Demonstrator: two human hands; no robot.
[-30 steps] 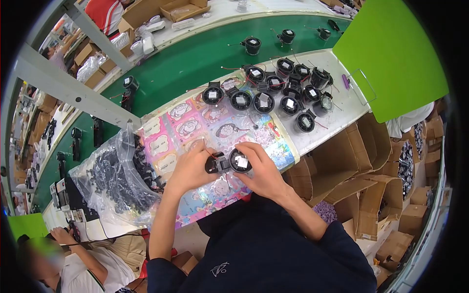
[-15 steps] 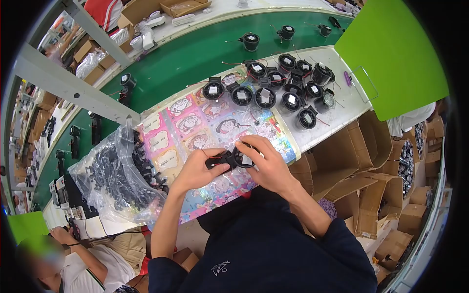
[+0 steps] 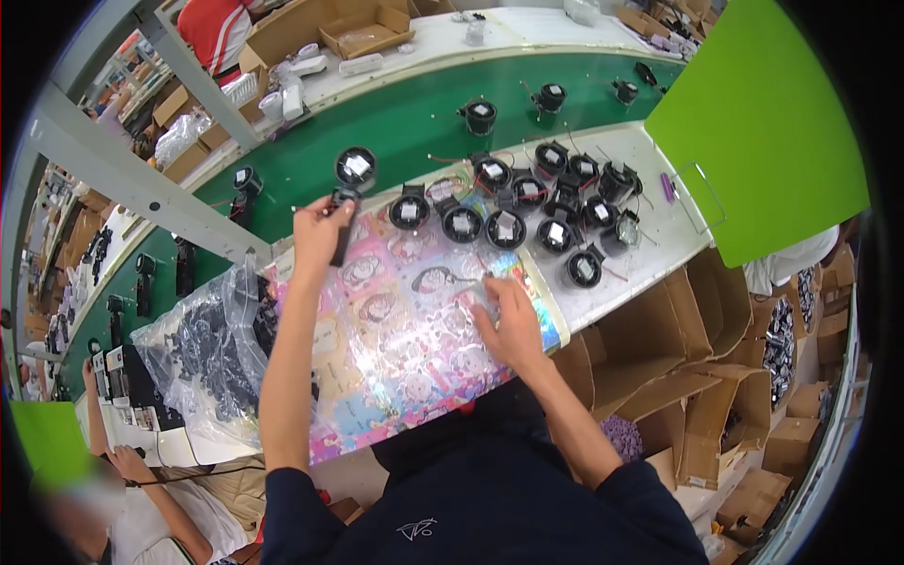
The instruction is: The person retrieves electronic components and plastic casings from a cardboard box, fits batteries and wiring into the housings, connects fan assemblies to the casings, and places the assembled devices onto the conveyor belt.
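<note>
My left hand (image 3: 320,234) is closed around the black handle of a handheld fan (image 3: 356,169). The fan's round head, with a white patch in its middle, is over the green belt. Low over the printed mat (image 3: 377,334) is my right hand (image 3: 516,330), its thumb and fingers apart and nothing visible between them. At its fingertips sits a small dark wire end (image 3: 487,276); whether they touch is unclear. Just beyond stand several round black fan heads (image 3: 506,228) with white patches and thin wires. A plastic bag (image 3: 212,348) of small black parts lies on the left.
The green conveyor belt (image 3: 414,108) curves behind the table and carries several fan units. A metal post (image 3: 141,174) rises at left, and a green panel (image 3: 753,122) stands at right. Cardboard boxes (image 3: 636,292) sit below the right edge. Another person's arm (image 3: 174,504) shows lower left.
My left hand has moved up and left, carrying the fan from the mat to the belt. My right hand has let go of the fan and remains over the mat.
</note>
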